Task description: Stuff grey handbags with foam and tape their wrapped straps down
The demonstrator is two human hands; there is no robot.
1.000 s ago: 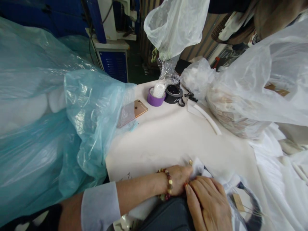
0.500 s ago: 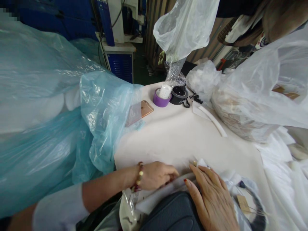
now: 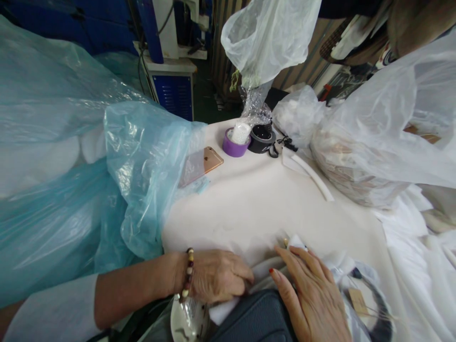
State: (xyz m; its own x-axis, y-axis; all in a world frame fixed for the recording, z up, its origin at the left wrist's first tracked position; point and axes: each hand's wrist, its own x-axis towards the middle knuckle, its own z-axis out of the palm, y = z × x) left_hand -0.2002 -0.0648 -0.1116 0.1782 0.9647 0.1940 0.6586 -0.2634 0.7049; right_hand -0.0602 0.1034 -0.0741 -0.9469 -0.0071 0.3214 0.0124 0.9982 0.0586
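A dark blue leather item [image 3: 254, 316], possibly a bag and cut off by the bottom edge, lies right in front of me. Along its far side runs a white, soft-looking strip [image 3: 223, 311]. My left hand [image 3: 219, 275], with a beaded bracelet [image 3: 188, 273] at the wrist, has its fingers curled onto this strip; the fingertips are hidden. Stretched out flat, my right hand [image 3: 313, 297] rests over the right part of the strip and the leather item. Crumpled clear plastic [image 3: 190, 316] shows below my left wrist.
Purple tape [image 3: 235, 148], black tape [image 3: 261, 142] and a phone [image 3: 213, 160] lie on the white table [image 3: 249, 204]. Blue plastic sheeting [image 3: 142, 166] covers the left side. Clear bags [image 3: 356, 156] bulge at right; another plastic bag [image 3: 270, 42] hangs above the far edge.
My left hand has moved left and slightly down along the strip, its fingers more curled. My right hand stays almost in place. The view has shifted slightly.
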